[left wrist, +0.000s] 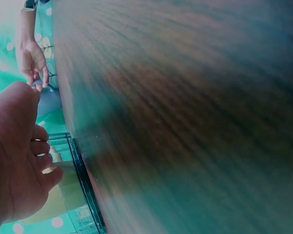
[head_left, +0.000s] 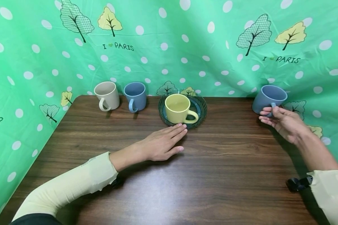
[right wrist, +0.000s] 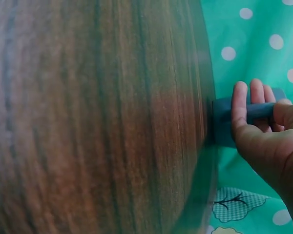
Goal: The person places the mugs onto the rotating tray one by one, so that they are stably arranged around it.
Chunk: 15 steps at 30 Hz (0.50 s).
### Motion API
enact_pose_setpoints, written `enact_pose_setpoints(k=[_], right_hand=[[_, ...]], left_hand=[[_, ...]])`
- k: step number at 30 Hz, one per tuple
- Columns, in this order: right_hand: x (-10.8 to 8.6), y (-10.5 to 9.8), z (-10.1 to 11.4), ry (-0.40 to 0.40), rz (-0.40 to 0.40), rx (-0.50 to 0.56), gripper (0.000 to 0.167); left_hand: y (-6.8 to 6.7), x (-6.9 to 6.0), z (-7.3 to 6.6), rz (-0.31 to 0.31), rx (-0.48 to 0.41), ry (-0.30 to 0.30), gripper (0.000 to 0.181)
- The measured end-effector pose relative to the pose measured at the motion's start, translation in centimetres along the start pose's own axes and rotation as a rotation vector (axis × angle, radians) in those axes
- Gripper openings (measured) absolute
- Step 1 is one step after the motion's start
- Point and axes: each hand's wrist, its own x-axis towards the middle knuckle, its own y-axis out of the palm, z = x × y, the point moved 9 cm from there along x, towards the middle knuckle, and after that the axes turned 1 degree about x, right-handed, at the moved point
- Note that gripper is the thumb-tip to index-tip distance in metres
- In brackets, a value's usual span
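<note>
My right hand (head_left: pixel 287 123) holds a blue mug (head_left: pixel 270 93) by its handle at the back right of the table. In the right wrist view, the thumb and fingers close about that mug's handle (right wrist: pixel 260 111); its base is at the tabletop. At centre back, a yellow mug (head_left: pixel 176 107) stands upright inside a dark clear glass bowl (head_left: pixel 204 109), handle facing right. My left hand (head_left: pixel 163 143) lies with fingers extended, their tips at the bowl's front rim. The left wrist view shows this hand (left wrist: pixel 19 156) beside the bowl's wall (left wrist: pixel 83 180).
A white mug (head_left: pixel 108 95) and another blue mug (head_left: pixel 136 95) stand side by side at the back left, handles toward the front. The brown wooden table (head_left: pixel 214 184) ends at a green dotted cloth (head_left: pixel 197 37) hanging behind and along the sides.
</note>
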Motion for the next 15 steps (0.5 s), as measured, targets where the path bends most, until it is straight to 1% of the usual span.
enact_pose_setpoints(k=[5, 10, 15], right_hand=[[-0.09, 0.06, 0.06, -0.05, -0.017, -0.012, 0.036], [-0.15, 0.23, 0.15, -0.106, -0.015, -0.017, 0.034], [-0.11, 0.42, 0.17, -0.136, -0.013, -0.024, 0.032]], left_hand=[[-0.07, -0.18, 0.0, 0.003, 0.002, -0.008, 0.073], [-0.04, -0.35, 0.07, 0.0, 0.002, -0.009, 0.073], [-0.14, -0.42, 0.13, -0.01, -0.003, -0.009, 0.072]])
